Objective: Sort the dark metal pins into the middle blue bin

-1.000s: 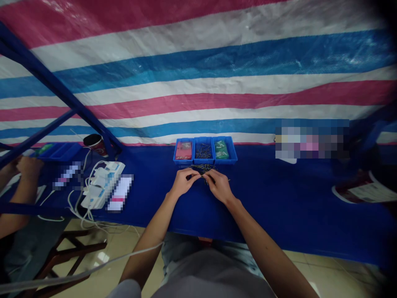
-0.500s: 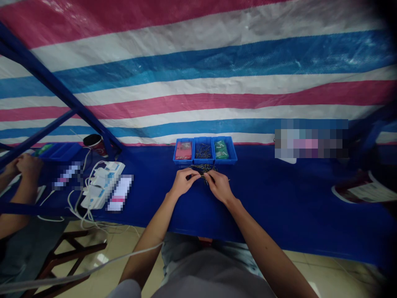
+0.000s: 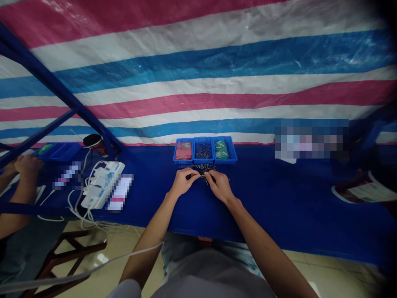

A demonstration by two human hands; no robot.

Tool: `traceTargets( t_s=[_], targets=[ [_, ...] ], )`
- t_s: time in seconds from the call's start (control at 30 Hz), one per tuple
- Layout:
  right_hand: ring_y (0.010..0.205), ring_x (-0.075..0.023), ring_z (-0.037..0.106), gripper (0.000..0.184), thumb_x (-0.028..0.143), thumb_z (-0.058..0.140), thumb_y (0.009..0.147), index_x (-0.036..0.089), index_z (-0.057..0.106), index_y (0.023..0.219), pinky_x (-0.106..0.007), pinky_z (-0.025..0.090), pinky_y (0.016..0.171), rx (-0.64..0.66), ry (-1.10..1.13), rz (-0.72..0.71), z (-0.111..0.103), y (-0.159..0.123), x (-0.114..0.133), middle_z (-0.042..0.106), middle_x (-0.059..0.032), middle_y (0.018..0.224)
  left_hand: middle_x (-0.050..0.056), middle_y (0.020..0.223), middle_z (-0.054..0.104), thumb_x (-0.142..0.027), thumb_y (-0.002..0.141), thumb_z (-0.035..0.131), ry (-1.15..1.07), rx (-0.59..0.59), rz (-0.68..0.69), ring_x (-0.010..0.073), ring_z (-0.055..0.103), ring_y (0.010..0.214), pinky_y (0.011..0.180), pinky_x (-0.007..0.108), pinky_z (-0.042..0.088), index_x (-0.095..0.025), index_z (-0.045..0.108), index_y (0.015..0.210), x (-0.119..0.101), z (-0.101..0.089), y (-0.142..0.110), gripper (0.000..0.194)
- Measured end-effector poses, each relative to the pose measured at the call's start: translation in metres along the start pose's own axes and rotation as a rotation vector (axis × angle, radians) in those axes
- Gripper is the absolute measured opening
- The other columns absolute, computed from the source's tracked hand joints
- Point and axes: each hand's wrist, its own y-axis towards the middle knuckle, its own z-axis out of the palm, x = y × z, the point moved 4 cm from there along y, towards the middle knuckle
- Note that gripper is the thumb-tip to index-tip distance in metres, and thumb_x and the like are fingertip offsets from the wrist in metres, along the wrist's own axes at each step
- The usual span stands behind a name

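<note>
A loose pile of thin, dark metal pins (image 3: 203,167), which look like nails or long screws, lies on the blue table in front of the bins. At its left edge my left hand (image 3: 185,182) is closed, with thumb and forefinger pinched together. My right hand (image 3: 219,185) makes a similar pinch at the right side of the pile. What sits between the fingertips is too small to make out. Behind the pile stand three joined blue bins: the left bin (image 3: 182,162) holds a pink packet, the middle bin (image 3: 204,162) more dark pins, the right bin (image 3: 233,160) a green packet with white pieces.
On the left lie a white power strip (image 3: 101,186) with cables and a blurred-out phone (image 3: 120,192). A dark cup (image 3: 95,145) stands behind them, and a red-and-white cup (image 3: 362,190) tilts at the right. A co-worker's hands (image 3: 26,165) are at far left.
My two hands stay in nearly the same pinch beside the pile. At far left, the co-worker's hands have shifted slightly.
</note>
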Motion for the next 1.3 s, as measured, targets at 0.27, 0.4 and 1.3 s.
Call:
traceTargets(
  t_s=[0.27, 0.4, 1.3],
  targets=[
    [0.059, -0.0153, 0.054, 0.021, 0.042, 0.056, 0.096, 0.022, 0.059, 0.104, -0.027, 0.043, 0.06, -0.001, 0.153, 0.019, 0.002, -0.002, -0.003, 0.064, -0.0004, 0.074, 0.003, 0.073, 0.072, -0.031, 0.092, 0.065, 0.002, -0.026, -0.037, 0.0132, 0.061, 0.063, 0.06, 0.025, 0.044, -0.016, 0.074, 0.083, 0.003, -0.002, 0.0, 0.02],
    [0.062, -0.0162, 0.058, 0.027, 0.038, 0.055, 0.097, 0.022, 0.061, 0.118, -0.029, 0.048, 0.063, -0.036, 0.16, 0.011, 0.004, -0.003, -0.007, 0.067, -0.0024, 0.079, 0.003, 0.073, 0.072, -0.034, 0.092, 0.065, -0.012, -0.029, -0.046, 0.0136, 0.062, 0.063, 0.06, 0.025, 0.045, -0.016, 0.073, 0.084, 0.003, -0.001, 0.0, 0.021],
    [0.063, -0.0163, 0.054, 0.036, 0.043, 0.042, 0.103, 0.021, 0.062, 0.083, -0.029, 0.041, 0.063, -0.027, 0.045, -0.035, -0.003, 0.0, 0.004, 0.057, -0.0018, 0.072, 0.005, 0.076, 0.072, -0.04, 0.093, 0.063, -0.014, 0.014, -0.026, 0.015, 0.059, 0.065, 0.062, 0.027, 0.043, -0.017, 0.075, 0.085, 0.001, 0.0, 0.0, 0.028]
  ],
)
